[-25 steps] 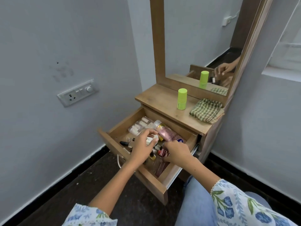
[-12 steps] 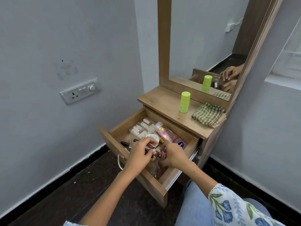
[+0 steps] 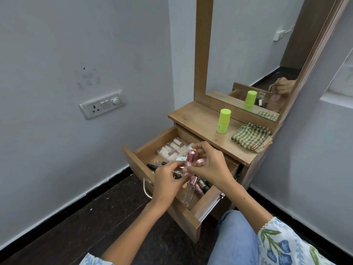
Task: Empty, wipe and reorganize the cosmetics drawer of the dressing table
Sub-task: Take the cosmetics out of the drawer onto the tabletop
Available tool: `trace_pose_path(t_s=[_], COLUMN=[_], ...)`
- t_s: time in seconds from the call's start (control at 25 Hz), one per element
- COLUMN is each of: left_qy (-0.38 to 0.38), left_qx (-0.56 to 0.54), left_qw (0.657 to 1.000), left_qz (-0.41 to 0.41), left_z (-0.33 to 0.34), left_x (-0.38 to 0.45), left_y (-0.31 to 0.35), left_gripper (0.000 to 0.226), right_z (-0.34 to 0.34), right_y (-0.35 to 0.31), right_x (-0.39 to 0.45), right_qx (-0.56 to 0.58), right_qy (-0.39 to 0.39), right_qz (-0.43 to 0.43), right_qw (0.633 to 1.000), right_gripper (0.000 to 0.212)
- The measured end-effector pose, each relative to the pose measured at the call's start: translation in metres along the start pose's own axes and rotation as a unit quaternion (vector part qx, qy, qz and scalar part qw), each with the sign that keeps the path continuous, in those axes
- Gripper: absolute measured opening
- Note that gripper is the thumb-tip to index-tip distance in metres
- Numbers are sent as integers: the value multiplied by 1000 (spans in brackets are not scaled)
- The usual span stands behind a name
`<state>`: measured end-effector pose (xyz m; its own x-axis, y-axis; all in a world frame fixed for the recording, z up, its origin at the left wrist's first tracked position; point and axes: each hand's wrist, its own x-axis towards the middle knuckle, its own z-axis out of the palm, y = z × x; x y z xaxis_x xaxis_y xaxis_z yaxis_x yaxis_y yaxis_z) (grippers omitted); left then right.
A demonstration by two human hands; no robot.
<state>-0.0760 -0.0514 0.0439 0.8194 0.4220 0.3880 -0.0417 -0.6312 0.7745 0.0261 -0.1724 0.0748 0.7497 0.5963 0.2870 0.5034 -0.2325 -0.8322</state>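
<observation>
The wooden drawer [image 3: 145, 148] of the dressing table stands pulled out, full of cosmetics. Both hands hover over its middle. A small pink-capped bottle [image 3: 190, 158] is upright between them: my left hand [image 3: 167, 180] pinches its lower end, while my right hand [image 3: 209, 165] curls round it from the right. A clear pack of small tubes [image 3: 172, 150] lies at the drawer's back left. Another pink-capped glass bottle [image 3: 189, 190] and dark tubes [image 3: 203, 185] lie near the drawer's front. A black pencil [image 3: 152, 166] lies at the left.
On the tabletop [image 3: 196, 119] stand a lime green stick container [image 3: 223, 121] and a folded green checked cloth [image 3: 251, 136]. The mirror [image 3: 248, 54] rises behind them. A switch panel [image 3: 103, 104] sits on the left wall. My blue-trousered knee [image 3: 235, 240] is beside the drawer's front corner.
Both hands rose from among the drawer's contents, lifting the pink-capped bottle upright above the drawer. The camera moved closer and tilted slightly.
</observation>
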Motion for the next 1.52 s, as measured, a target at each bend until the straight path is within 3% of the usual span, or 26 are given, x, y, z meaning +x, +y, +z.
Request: trace_pose_path(t_s=[0.2, 0.28, 0.4, 0.56, 0.68, 0.8, 0.92, 1.12, 1.32, 1.52], left_qy=[66, 72, 80, 81, 75, 75, 75, 78, 78, 97], left_qx=[-14, -34, -53, -52, -60, -61, -58, -62, -70, -78], left_qw=[998, 997, 994, 994, 993, 994, 994, 993, 992, 991], left_qz=[3, -23, -46, -53, -62, -59, -62, -65, -63, -46], left_z=[-1, -3, -5, -6, -8, -8, -8, -8, -2, 15], left_x=[3, 7, 11, 12, 14, 14, 14, 15, 16, 22], left_y=[0, -6, -8, -7, -10, -12, -13, -12, -6, 8], left_gripper=[34, 36, 37, 37, 37, 36, 37, 38, 32, 32], right_z=[-8, -11, 4, 34, 45, 51, 61, 62, 31, -34], right_y=[19, 37, 57, 60, 58, 56, 53, 52, 46, 33], right_x=[7, 9, 3, -2, -2, -6, -15, -21, -29, 3], right_qx=[46, -104, -319, -395, -374, -267, -203, -197, -100, 4], right_qy=[-25, -99, -241, -234, -181, -154, -203, -241, -116, 122], right_qz=[45, 68, 74, 73, 101, 115, 129, 93, 71, 17], right_qw=[998, 987, 914, 885, 904, 944, 949, 946, 986, 992], right_gripper=[57, 48, 49, 45, 46, 61, 69, 71, 54, 47])
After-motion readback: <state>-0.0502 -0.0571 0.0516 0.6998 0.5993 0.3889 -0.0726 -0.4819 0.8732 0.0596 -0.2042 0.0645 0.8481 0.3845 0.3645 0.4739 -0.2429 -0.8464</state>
